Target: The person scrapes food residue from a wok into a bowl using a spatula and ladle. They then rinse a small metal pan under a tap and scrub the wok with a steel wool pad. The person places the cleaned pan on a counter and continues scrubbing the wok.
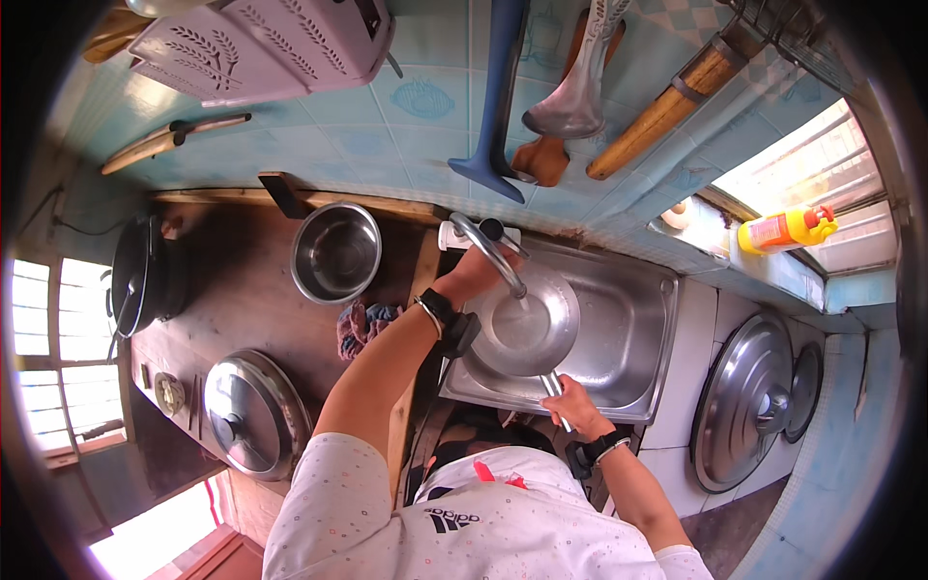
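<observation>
My right hand (574, 407) is closed around the handle of a metal frying pan (558, 330), which is over the left part of a stainless steel sink (631, 290). Water runs into the pan from the spout of a curved metal faucet (484, 243). My left hand (475, 274) reaches to the faucet's base, behind the pan's left rim; its fingers are partly hidden by the spout, so its grip cannot be made out. Left of my left wrist lies a crumpled cloth (360, 330), with a steel bowl (336, 252) behind it.
A lidded pot (254, 413) and a dark pan (138, 275) stand on the wooden counter at left. Large metal lids (747, 406) lie on the tiles at right. Utensils, including a blue spatula (493, 109), hang above the sink. A yellow bottle (786, 230) is on the window ledge.
</observation>
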Action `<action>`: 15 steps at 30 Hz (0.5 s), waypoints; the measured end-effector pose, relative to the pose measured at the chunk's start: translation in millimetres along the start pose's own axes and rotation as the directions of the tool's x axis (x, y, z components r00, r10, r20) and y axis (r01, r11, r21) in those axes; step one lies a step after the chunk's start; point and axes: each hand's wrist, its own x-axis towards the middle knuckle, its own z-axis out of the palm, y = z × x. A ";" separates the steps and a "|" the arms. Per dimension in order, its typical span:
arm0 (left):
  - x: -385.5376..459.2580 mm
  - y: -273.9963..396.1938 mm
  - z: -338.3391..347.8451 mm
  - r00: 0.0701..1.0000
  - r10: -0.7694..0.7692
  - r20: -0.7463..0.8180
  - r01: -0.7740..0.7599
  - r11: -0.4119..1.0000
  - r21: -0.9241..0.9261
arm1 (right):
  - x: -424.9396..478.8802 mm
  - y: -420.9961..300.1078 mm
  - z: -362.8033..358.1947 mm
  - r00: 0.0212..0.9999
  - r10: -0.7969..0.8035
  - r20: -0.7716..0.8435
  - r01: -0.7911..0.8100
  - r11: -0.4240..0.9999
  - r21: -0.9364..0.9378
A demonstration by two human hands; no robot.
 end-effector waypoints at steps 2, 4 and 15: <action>-4.3 -7.1 -1.8 0.994 0.069 -0.079 -0.057 0.989 0.139 | 1.4 6.1 1.5 1.000 0.009 0.011 -0.009 1.000 0.014; -11.9 -7.2 -6.4 0.953 0.172 -0.248 -0.115 0.966 0.230 | 3.4 11.2 1.1 1.000 0.014 0.019 -0.015 0.999 0.028; -181.9 -12.2 -10.7 0.786 -0.593 -0.173 0.535 0.794 -0.289 | 3.2 30.0 -6.5 0.998 0.034 0.051 -0.037 0.998 0.053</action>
